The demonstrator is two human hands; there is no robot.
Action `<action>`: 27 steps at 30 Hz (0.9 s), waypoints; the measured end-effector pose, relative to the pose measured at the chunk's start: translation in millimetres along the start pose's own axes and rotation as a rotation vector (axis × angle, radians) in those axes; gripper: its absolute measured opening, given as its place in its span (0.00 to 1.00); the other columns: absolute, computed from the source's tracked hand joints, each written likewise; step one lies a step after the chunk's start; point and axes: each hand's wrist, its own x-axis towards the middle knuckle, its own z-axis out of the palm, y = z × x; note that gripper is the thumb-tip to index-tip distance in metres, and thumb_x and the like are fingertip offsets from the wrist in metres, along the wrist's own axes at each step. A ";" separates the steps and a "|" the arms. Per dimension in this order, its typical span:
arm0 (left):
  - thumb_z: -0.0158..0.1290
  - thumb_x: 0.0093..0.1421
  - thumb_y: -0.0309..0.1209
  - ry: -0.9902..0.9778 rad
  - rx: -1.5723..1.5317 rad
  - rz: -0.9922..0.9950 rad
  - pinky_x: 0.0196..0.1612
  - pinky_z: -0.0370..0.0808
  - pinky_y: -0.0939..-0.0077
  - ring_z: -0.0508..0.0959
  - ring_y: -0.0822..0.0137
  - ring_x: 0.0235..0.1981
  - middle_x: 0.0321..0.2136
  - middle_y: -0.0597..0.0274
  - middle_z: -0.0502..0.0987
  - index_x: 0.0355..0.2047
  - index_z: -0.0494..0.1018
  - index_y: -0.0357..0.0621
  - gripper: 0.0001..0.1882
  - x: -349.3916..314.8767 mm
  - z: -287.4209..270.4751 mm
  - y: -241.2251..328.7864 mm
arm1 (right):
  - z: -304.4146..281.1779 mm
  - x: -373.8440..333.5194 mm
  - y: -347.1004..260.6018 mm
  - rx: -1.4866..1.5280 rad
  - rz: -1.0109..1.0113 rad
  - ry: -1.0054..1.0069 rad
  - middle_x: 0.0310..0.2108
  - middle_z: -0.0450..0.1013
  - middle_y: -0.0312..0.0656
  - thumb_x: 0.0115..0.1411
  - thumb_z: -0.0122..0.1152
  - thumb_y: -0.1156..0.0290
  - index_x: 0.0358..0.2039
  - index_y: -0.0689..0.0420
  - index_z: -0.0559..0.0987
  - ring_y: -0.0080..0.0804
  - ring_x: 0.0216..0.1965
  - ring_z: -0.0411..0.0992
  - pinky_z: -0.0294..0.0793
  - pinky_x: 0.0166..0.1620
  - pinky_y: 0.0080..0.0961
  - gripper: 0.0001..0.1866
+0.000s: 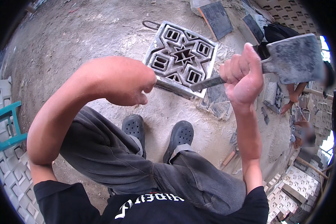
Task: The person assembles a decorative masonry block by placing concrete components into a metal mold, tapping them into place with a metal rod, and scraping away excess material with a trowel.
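My right hand [242,76] is raised, its fingers wrapped around the handle of a square-bladed trowel [296,58]. The grey, dust-smeared blade points right, and the flat handle end sticks out to the left. My left hand [132,84] hangs bent at the wrist with its fingers curled in; nothing shows in it, though its palm is hidden. Just beyond it, a square metal block mould [183,55] with a star-and-window pattern lies on the dusty ground. The trowel's handle end overlaps the mould's near right corner in view, held above it.
Dark flat boards [216,20] lie beyond the mould. A teal plastic stool [9,125] stands left beside pale patterned blocks [13,171]. A wooden-handled tool [229,158] lies right of my feet. Other people work at the right, one person's hand [286,107] near another mould [274,97].
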 end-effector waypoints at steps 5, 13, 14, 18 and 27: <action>0.58 0.60 0.36 0.353 -0.028 -0.086 0.43 0.74 0.61 0.79 0.56 0.38 0.32 0.56 0.79 0.41 0.75 0.44 0.12 -27.1 -4.7 -17.9 | 16.0 -0.7 35.9 -0.043 -0.006 -0.020 0.08 0.45 0.28 0.70 0.42 0.61 0.11 0.47 0.53 0.20 0.10 0.41 0.44 0.17 0.26 0.27; 0.58 0.61 0.36 0.656 -0.098 -0.090 0.42 0.75 0.66 0.79 0.59 0.36 0.32 0.54 0.78 0.43 0.75 0.42 0.14 -66.9 -9.9 -30.5 | 50.8 31.7 19.9 0.212 -0.139 -0.158 0.07 0.49 0.29 0.69 0.47 0.67 0.10 0.50 0.56 0.20 0.08 0.46 0.46 0.15 0.26 0.28; 0.58 0.61 0.37 0.663 -0.115 -0.086 0.42 0.75 0.66 0.79 0.59 0.36 0.32 0.54 0.78 0.43 0.75 0.42 0.14 -69.9 -9.4 -31.9 | 57.1 34.0 24.4 0.230 -0.141 -0.243 0.07 0.51 0.30 0.69 0.47 0.67 0.09 0.51 0.58 0.21 0.08 0.49 0.50 0.16 0.25 0.28; 0.58 0.61 0.37 0.675 -0.166 -0.065 0.42 0.75 0.67 0.79 0.60 0.36 0.32 0.55 0.78 0.44 0.75 0.41 0.15 -81.5 -11.1 -32.5 | 66.8 21.1 75.1 0.034 -0.071 -0.170 0.08 0.48 0.30 0.69 0.43 0.65 0.11 0.48 0.57 0.19 0.10 0.44 0.48 0.17 0.25 0.26; 0.57 0.62 0.37 0.688 -0.188 -0.053 0.41 0.75 0.67 0.79 0.61 0.36 0.32 0.55 0.78 0.43 0.75 0.40 0.15 -86.1 -21.6 -23.0 | 90.6 93.8 82.5 -0.025 -0.391 -0.170 0.07 0.58 0.33 0.68 0.46 0.62 0.11 0.50 0.65 0.22 0.08 0.56 0.57 0.15 0.25 0.26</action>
